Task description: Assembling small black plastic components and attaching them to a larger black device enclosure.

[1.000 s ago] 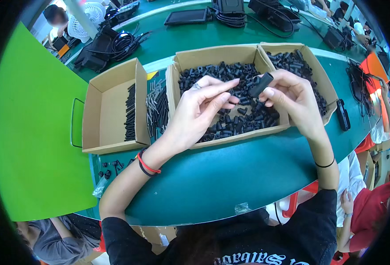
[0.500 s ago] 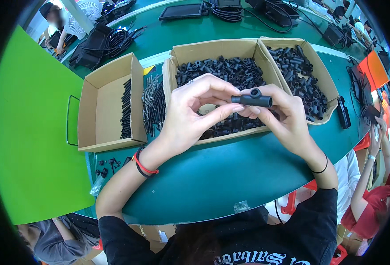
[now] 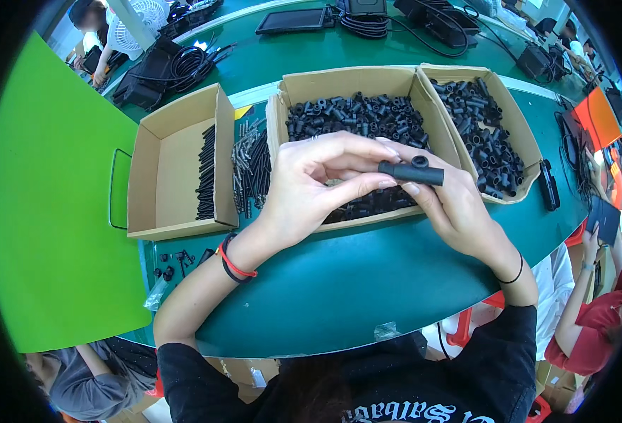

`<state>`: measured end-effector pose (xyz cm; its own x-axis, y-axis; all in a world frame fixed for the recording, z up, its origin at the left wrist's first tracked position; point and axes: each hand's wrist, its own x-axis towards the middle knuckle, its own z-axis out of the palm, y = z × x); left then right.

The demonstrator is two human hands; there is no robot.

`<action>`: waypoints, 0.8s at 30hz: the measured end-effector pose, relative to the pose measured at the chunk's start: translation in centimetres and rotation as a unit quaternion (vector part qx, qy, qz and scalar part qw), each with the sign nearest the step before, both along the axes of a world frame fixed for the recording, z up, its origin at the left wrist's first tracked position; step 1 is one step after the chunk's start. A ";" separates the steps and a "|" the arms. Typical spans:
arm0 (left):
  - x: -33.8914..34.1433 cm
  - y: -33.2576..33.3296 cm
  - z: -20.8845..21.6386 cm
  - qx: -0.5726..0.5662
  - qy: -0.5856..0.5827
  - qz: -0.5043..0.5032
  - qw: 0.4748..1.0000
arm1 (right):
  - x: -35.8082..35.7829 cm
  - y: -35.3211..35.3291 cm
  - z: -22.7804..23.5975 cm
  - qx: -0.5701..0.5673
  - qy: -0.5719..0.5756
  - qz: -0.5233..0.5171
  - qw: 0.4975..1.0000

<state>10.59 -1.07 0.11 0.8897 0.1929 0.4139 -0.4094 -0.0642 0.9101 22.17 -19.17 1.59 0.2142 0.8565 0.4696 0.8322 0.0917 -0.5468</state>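
Observation:
Between my two hands is a black T-shaped tube fitting [image 3: 429, 175] with a short round side opening facing up. My left hand [image 3: 309, 176] pinches its left end between thumb and fingers. At the other side, my right hand [image 3: 459, 201] has its thumb just below the tube and its fingers behind it, partly hidden. Both hands hover over the front of a cardboard box [image 3: 353, 80] heaped with small black tube fittings [image 3: 360, 113]. To the right stands a second cardboard box [image 3: 512, 99] of similar black fittings [image 3: 497, 144].
At left, a cardboard box [image 3: 159, 190] holds thin black rods [image 3: 206, 176], with metal-tipped rods [image 3: 249, 158] beside it. A green panel [image 3: 57, 211] borders the green table [image 3: 325, 282]. Small black parts [image 3: 177, 261] lie front left; a dark handheld item [image 3: 548, 185] lies right.
The fitting has shifted a little right and downward in view, its right end now tilted lower. Both hands have moved slightly with it, and the right fingers sit farther behind the tube.

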 end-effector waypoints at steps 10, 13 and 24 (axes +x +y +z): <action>0.0 0.3 0.3 0.088 -0.008 -0.026 0.996 | 0.4 0.1 -0.9 0.010 -0.082 0.021 0.996; 0.2 0.5 0.2 0.126 -0.050 -0.019 0.991 | 0.3 0.0 -0.3 0.020 -0.090 0.019 0.996; 0.0 -0.2 -0.2 0.122 -0.075 0.080 0.986 | 0.8 -0.5 -0.7 0.135 0.102 -0.048 0.984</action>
